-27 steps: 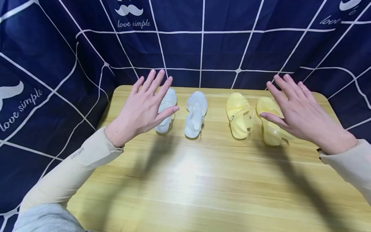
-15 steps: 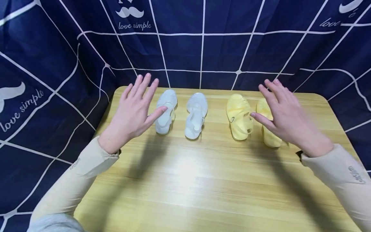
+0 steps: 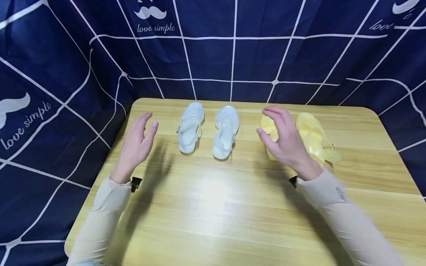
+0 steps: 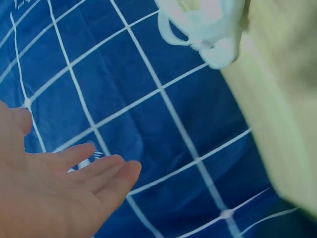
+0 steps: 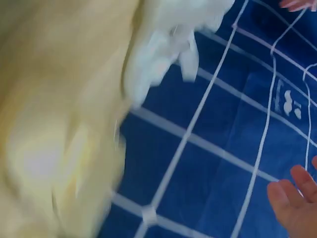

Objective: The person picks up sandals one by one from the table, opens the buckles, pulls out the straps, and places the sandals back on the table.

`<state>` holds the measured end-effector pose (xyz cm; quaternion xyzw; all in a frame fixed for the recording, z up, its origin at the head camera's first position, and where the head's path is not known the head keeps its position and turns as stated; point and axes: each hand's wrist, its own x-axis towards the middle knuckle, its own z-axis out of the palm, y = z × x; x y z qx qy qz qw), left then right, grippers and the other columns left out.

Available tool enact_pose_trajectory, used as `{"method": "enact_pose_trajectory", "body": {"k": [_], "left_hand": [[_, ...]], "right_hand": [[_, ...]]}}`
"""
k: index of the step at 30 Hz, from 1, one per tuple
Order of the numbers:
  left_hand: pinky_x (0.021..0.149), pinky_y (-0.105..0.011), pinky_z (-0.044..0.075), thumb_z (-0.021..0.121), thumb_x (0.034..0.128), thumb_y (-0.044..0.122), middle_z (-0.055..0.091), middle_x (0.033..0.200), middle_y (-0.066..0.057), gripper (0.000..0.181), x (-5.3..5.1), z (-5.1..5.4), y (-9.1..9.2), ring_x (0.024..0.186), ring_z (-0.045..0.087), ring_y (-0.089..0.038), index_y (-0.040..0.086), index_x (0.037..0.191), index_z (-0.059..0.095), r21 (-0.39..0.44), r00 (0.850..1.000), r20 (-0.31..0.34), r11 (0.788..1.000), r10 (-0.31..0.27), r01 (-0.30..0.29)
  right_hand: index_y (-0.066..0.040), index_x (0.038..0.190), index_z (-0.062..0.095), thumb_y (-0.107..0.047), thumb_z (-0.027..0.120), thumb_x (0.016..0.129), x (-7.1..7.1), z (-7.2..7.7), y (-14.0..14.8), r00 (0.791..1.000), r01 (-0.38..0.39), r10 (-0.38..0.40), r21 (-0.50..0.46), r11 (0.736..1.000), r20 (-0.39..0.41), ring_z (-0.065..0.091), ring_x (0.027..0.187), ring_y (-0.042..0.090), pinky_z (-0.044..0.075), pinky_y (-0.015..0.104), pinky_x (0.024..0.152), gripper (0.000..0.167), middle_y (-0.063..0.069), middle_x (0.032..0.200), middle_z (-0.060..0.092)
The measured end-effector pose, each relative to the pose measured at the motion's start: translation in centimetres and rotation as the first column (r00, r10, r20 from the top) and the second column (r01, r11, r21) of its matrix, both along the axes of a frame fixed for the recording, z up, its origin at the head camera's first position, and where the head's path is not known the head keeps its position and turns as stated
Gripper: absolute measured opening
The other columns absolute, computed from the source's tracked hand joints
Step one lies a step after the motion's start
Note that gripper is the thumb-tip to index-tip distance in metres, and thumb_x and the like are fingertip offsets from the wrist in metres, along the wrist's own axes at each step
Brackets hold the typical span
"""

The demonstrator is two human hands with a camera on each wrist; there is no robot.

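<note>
Above a pale wood-grain bench, its far edge marking twelve o'clock, a person in light sleeves is holding out two bare hands. At ten o'clock the left hand is hovering released, its fingers relaxed and grasping nothing, a black wrist piece showing at the cuff. Next along, at eleven, the first white sandal is lying with its toe pointing toward twelve; the second white sandal is lying just beside it, near twelve o'clock, also toe outward. Toward one, the right hand is hanging over the yellow pair, released too, its fingers loosely bent and clasping nothing that I am seeing. It is partly hiding the first yellow sandal. The second yellow sandal is resting between one and two, its toe angling toward eleven, a strap spreading toward four. Behind everything, navy fabric is hanging, displaying a white grid, moustaches and "love simple" lettering.
</note>
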<state>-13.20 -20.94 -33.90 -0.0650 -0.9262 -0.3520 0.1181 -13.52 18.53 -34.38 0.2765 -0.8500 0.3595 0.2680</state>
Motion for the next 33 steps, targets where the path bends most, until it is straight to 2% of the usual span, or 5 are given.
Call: {"method": "enact_pose_trajectory", "body": {"k": [8,14,18,25,33], "left_hand": [[0.104,-0.050,0.043,0.045,0.1017,0.032,0.051,0.139,-0.024,0.049,-0.5,-2.4,-0.6,0.125,0.053,-0.039,-0.002,0.137,0.048,0.195,0.990,0.144,0.980,0.014,-0.042],[0.100,-0.047,0.047,0.047,0.1008,0.033,0.053,0.138,-0.020,0.048,-1.3,-4.8,0.4,0.121,0.056,-0.037,0.001,0.137,0.048,0.280,0.961,0.270,0.951,0.053,-0.131],[0.100,-0.045,0.048,0.045,0.1017,0.033,0.050,0.137,-0.023,0.051,-2.0,-6.2,1.9,0.119,0.055,-0.038,-0.001,0.141,0.042,0.423,0.920,0.392,0.882,0.029,-0.208],[0.102,-0.045,0.047,0.045,0.1024,0.027,0.049,0.134,-0.029,0.053,-3.3,-7.7,4.0,0.117,0.052,-0.035,-0.003,0.144,0.033,0.570,0.872,0.488,0.767,-0.028,-0.294],[0.085,-0.037,0.051,0.051,0.0990,0.034,0.049,0.137,-0.024,0.059,-4.1,-8.0,5.3,0.119,0.054,-0.034,0.003,0.146,0.032,0.523,0.841,0.540,0.794,-0.027,-0.310]], "right_hand": [[0.011,0.116,0.054,0.011,0.058,0.087,0.8,-2.3,-7.9,0.913,-0.090,0.274,-0.505,0.858,0.302,0.057,0.110,0.023,0.051,0.027,0.093,0.029,0.026,0.120,0.056],[0.007,0.120,0.051,0.006,0.053,0.091,1.3,-4.1,-12.1,0.812,-0.031,0.381,-0.620,0.784,0.442,0.060,0.101,0.019,0.051,0.020,0.088,0.029,0.025,0.121,0.055],[0.008,0.121,0.048,0.005,0.052,0.092,1.4,-5.4,-14.4,0.797,0.010,0.399,-0.671,0.741,0.453,0.056,0.110,0.035,0.051,0.023,0.089,0.029,0.025,0.122,0.052],[0.003,0.135,0.041,-0.009,0.055,0.095,0.5,-7.1,-17.0,0.696,0.168,0.316,-0.574,0.802,0.645,0.047,0.129,0.034,0.043,0.041,0.105,0.044,0.019,0.137,0.046],[-0.004,0.149,0.025,-0.028,0.052,0.098,-0.8,-8.4,-18.3,0.507,0.239,0.277,-0.442,0.865,0.816,0.037,0.140,0.030,0.035,0.042,0.113,0.063,0.014,0.153,0.034]]}}
